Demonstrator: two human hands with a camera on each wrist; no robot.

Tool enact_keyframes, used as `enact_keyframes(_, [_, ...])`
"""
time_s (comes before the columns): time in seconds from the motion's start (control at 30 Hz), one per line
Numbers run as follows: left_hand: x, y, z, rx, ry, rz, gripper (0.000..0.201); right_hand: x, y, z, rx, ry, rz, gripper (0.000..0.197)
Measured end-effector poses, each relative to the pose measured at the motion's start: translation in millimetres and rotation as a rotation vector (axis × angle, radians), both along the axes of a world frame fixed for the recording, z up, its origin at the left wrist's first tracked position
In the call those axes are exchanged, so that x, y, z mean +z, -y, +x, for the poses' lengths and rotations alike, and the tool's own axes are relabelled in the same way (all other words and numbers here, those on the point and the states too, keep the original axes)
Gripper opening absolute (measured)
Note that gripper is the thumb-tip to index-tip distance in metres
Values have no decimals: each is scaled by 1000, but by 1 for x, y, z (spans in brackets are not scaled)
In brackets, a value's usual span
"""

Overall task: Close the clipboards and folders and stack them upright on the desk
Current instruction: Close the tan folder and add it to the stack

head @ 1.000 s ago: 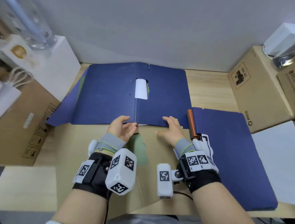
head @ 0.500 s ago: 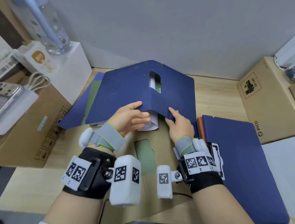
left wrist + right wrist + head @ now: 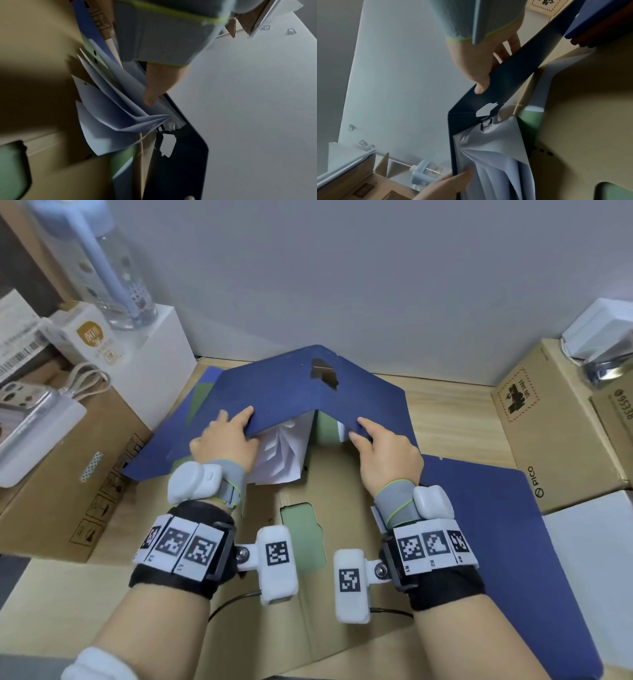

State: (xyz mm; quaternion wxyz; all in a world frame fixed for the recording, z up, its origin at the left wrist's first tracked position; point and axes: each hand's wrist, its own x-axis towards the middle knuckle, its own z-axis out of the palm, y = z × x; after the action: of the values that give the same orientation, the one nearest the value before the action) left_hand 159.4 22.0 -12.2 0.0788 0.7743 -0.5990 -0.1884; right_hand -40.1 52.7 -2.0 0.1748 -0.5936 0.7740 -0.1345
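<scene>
A dark blue folder is lifted off the desk, spine up like a tent, with a cut-out hole near the spine. White sheets fan out below it, clipped inside. My left hand pinches the near edge of its left cover, thumb underneath. My right hand pinches the near edge of the right cover. A brown folder with a green window lies open on the desk beneath. A closed blue folder lies flat at the right.
Cardboard boxes stand at the left and right. A white box carries a water bottle at the back left. Another blue and green folder lies under the lifted one. The grey wall is close behind.
The blue folder lay flat and open; both hands have taken its near edge and raised it into a tent, and the sheets now hang out underneath.
</scene>
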Motion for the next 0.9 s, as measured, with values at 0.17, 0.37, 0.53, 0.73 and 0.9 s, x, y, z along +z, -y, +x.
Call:
enact_keyframes(0.17, [27, -7, -16, -74, -102, -20, 47, 15, -4, 2, -39, 183, -74, 40])
enact_keyframes(0.37, [57, -18, -45, -127, -642, -97, 34, 40, -18, 23, 125, 529, -258, 44])
enact_keyframes(0.53, [72, -29, -48, -32, -1318, 83, 44, 47, -31, 26, 352, 502, -107, 75])
enact_keyframes(0.73, [54, -38, -42, -82, -1745, 152, 68, 42, -28, 8, 348, 492, -203, 76])
enact_keyframes(0.9, [43, -27, -17, 108, -1942, 191, 80, 44, -33, -19, 468, 538, -140, 79])
